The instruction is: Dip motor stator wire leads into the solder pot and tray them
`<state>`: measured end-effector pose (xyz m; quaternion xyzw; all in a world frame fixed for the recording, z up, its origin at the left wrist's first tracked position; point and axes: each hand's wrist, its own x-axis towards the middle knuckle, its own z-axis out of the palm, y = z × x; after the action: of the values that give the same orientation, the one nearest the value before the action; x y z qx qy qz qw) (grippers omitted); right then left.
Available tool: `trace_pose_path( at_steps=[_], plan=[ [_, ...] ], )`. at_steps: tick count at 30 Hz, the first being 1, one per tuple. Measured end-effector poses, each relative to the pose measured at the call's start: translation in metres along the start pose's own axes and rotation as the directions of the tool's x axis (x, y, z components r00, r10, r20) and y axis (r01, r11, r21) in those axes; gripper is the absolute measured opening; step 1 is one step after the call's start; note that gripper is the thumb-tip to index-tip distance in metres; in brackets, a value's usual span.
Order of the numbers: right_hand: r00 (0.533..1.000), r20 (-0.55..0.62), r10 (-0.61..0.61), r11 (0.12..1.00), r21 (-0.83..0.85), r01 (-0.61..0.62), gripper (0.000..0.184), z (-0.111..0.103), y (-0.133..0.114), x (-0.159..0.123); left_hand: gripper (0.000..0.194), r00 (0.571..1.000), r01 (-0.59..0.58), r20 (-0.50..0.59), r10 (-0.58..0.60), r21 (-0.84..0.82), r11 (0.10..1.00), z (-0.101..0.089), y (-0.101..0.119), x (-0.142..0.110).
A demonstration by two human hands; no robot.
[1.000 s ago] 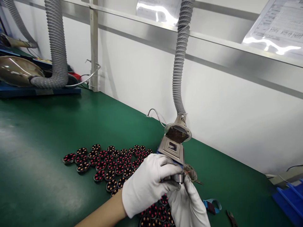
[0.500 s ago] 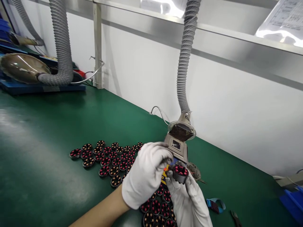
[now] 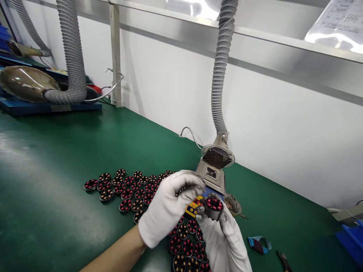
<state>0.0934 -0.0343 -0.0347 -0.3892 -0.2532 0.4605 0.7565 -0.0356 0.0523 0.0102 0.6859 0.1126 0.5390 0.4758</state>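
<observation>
My right hand [image 3: 224,241], in a white glove with darkened fingertips, holds a small round motor stator [image 3: 214,208] upright between thumb and fingers. Dark grey on its outside, the stator has pink-red windings showing in its top ring. Just left of it is my gloved left hand [image 3: 171,206], its fingers curved and parted from the thumb, with no object visible in it. Behind the hands stands a solder pot [image 3: 211,179] with a square molten surface and a yellow-and-blue front panel, partly hidden. More stators [image 3: 125,206], with pink or tan windings, lie on the bench beneath and left of my left hand.
A fume hood [image 3: 217,156] on a grey flexible duct [image 3: 221,75] hangs over the solder pot. Right of the pot is a small bowl [image 3: 233,204]. A blue strap [image 3: 259,244] and pliers [image 3: 283,260] lie farther right on the green bench [image 3: 113,143].
My left hand has drawn slightly left, away from the stator, and its fingers have parted. The right hand still holds the stator, shifted slightly left.
</observation>
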Motion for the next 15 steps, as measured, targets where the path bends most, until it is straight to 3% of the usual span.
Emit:
trace_pose_path(
  at_steps=[1,3,6,10,13,15],
  plan=[
    [1.0,-0.002,0.001,1.0,0.014,-0.001,0.041,0.003,0.001,-0.002,0.006,0.997,0.075,0.004,-0.075,-0.024,0.997,-0.001,0.002,0.001],
    [0.999,-0.028,-0.016,1.0,0.022,0.017,0.042,0.005,0.004,-0.003,0.016,0.973,0.201,0.122,-0.195,-0.035,0.979,0.001,0.004,0.003],
    [0.995,-0.087,-0.043,0.999,0.014,0.045,0.038,0.0,0.009,-0.001,0.009,0.958,0.193,0.233,-0.168,-0.087,0.977,0.011,0.001,0.004],
    [0.996,-0.091,-0.01,1.0,0.028,0.012,0.038,-0.006,0.009,-0.002,0.01,0.991,-0.037,0.131,0.036,0.002,0.999,0.015,-0.005,0.001],
    [0.992,0.028,0.121,0.979,0.163,-0.124,0.036,-0.003,0.0,-0.007,0.01,0.999,-0.014,-0.029,0.017,0.082,0.997,0.008,-0.004,0.0],
    [0.975,0.141,0.173,0.944,0.257,-0.205,0.034,0.002,-0.006,-0.01,0.01,0.999,0.039,-0.036,-0.035,0.11,0.993,0.004,0.0,-0.001]
  ],
)
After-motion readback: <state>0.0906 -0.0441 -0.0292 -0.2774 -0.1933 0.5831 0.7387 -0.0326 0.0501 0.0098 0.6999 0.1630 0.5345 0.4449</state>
